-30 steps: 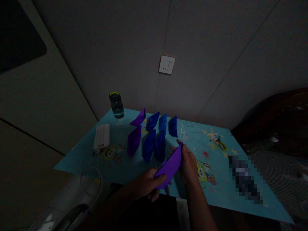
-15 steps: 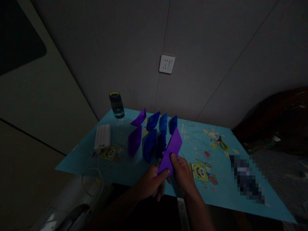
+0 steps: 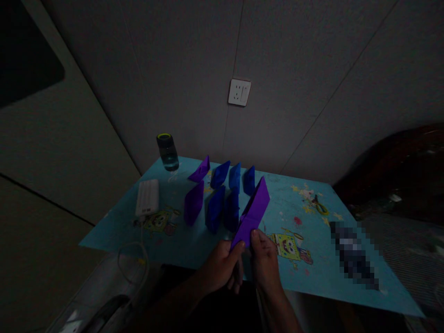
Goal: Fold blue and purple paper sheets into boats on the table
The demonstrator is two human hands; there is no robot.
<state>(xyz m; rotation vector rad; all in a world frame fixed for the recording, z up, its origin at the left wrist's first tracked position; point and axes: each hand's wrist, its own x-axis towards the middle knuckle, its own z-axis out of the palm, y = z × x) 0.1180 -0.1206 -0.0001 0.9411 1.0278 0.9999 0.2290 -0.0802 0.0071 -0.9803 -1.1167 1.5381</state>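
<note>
A purple paper boat is held up over the table's front edge, its long point tilted up and to the right. My left hand pinches its lower left end, thumb on top. My right hand grips the lower right edge, thumb on the near face; most of its fingers are behind the paper. Just beyond the hands stand several folded boats in two rows: a purple boat and blue boats in the near row, another purple boat and more blue boats behind.
A blue cartoon-print cover lies on the table. At its left stand a water bottle and a white power bank with a cable. Yellow-handled scissors and a pixelated dark object lie at the right. A wall socket is behind.
The held purple boat has tilted and shifted slightly up and to the right. My right thumb has slid lower along it. The boats on the table stay put.
</note>
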